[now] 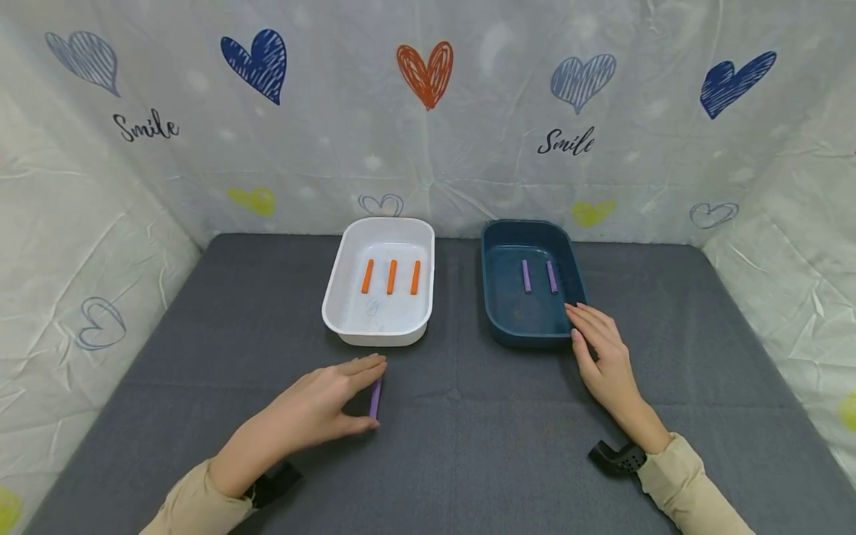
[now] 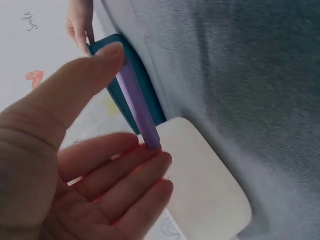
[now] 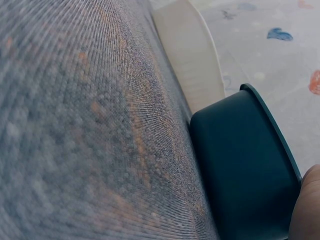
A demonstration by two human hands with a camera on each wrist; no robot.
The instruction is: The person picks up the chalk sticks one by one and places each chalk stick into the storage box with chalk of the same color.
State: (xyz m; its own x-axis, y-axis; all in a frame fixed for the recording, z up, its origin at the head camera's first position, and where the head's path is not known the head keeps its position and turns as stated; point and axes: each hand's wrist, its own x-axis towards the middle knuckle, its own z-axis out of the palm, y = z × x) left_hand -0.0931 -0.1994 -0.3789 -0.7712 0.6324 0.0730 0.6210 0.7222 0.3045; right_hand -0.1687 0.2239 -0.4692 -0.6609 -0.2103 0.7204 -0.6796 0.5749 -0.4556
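Note:
My left hand (image 1: 321,397) pinches a purple stick (image 1: 376,399) by its two ends, thumb at one end and fingers at the other. The left wrist view shows this purple stick (image 2: 136,102) spanning from thumb to fingertips. My right hand (image 1: 602,357) rests its extended fingers on the near right rim of a dark teal tub (image 1: 531,338). Two purple sticks (image 1: 526,276) lie apart inside that tub. In the right wrist view, only part of a finger or thumb (image 3: 307,207) shows at the rim of the teal tub (image 3: 245,160).
To the left of the teal tub stands a white tub (image 1: 377,327), with three orange sticks (image 1: 391,277) lying side by side in it. Both tubs sit on a grey cloth-covered table (image 1: 461,446), near a white curtain (image 1: 495,111) printed with hearts.

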